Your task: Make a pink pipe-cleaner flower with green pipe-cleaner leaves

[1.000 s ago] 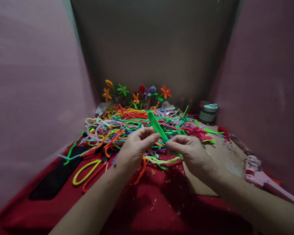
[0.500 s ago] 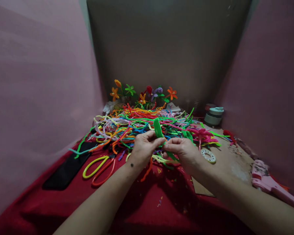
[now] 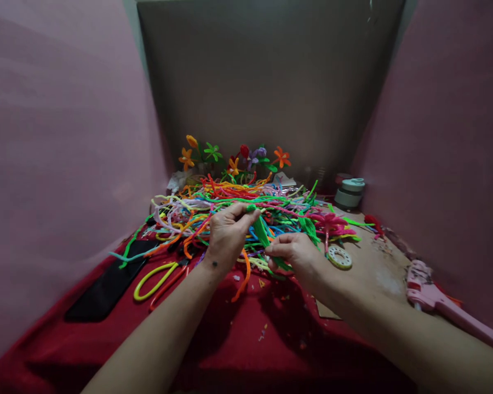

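Observation:
Between my two hands runs a strip of green pipe cleaners [image 3: 262, 232] pressed side by side. My left hand [image 3: 230, 231] pinches its upper end between thumb and fingers. Lower down, my right hand [image 3: 292, 253] grips the strip, and its tail sticks out below the fingers. Behind and beneath the hands spreads a big tangled pile of coloured pipe cleaners [image 3: 230, 191]. An orange pipe cleaner [image 3: 245, 273] hangs off the pile toward me. To the right of the pile lies a pink pipe-cleaner flower [image 3: 329, 223].
Scissors with yellow and red handles [image 3: 156, 280] and a black phone [image 3: 107, 287] lie at left on the red cloth [image 3: 238, 350]. A white disc with holes [image 3: 339, 257] rests on cardboard [image 3: 373, 262]; a pink glue gun [image 3: 439, 303] is far right. Finished pipe-cleaner flowers [image 3: 281, 157] stand behind.
My left hand has slid up to the strip's top end, which stuck up free above the fingers before. My right hand stays on the lower part. The view has shifted slightly.

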The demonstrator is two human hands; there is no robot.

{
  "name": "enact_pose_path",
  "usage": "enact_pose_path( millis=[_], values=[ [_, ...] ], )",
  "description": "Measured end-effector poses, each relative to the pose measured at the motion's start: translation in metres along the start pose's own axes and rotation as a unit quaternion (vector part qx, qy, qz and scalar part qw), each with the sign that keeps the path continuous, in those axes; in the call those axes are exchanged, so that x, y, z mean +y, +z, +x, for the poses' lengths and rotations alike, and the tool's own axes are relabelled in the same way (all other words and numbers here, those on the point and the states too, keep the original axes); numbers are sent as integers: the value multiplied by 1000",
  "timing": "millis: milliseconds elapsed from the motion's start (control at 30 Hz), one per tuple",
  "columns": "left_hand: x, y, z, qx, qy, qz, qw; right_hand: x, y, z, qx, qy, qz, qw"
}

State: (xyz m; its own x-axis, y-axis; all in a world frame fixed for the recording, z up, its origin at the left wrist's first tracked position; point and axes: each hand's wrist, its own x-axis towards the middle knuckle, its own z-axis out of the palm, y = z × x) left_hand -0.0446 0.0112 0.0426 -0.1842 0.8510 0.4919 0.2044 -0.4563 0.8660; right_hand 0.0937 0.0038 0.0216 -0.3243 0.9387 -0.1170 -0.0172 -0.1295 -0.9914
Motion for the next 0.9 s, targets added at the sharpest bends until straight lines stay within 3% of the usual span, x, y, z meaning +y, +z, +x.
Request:
enact_pose_path(
  millis=[233, 300, 333, 400, 467, 533, 600, 767, 900],
  values=[
    [8, -4, 6, -7, -53, 14, 998, 12, -14, -15, 25, 22, 12, 999],
    [4, -12, 5, -62, -36, 104, 992, 14, -26, -18, 46, 16, 37, 998],
    [0, -16, 3, -128, -16, 169, 977, 13, -33, -19, 58, 12, 46, 997],
    [-12, -22, 1, -274, 6, 302, 913, 7, -48, -18, 82, 12, 57, 995],
    [-25, -24, -1, -356, 32, 410, 839, -2, -60, -13, 93, -16, 24, 995],
    [-38, -22, 0, -376, 65, 472, 795, -11, -66, -5, 114, -44, -27, 992],
    [-47, -17, 5, -376, 76, 508, 771, -15, -68, 6, 124, -63, -71, 988],
    [-54, -10, 13, -374, 68, 535, 754, -12, -75, 29, 121, -68, -104, 985],
    [-43, -9, 7, -377, 75, 537, 751, -9, -105, 24, 141, -70, -160, 975]
  ],
)
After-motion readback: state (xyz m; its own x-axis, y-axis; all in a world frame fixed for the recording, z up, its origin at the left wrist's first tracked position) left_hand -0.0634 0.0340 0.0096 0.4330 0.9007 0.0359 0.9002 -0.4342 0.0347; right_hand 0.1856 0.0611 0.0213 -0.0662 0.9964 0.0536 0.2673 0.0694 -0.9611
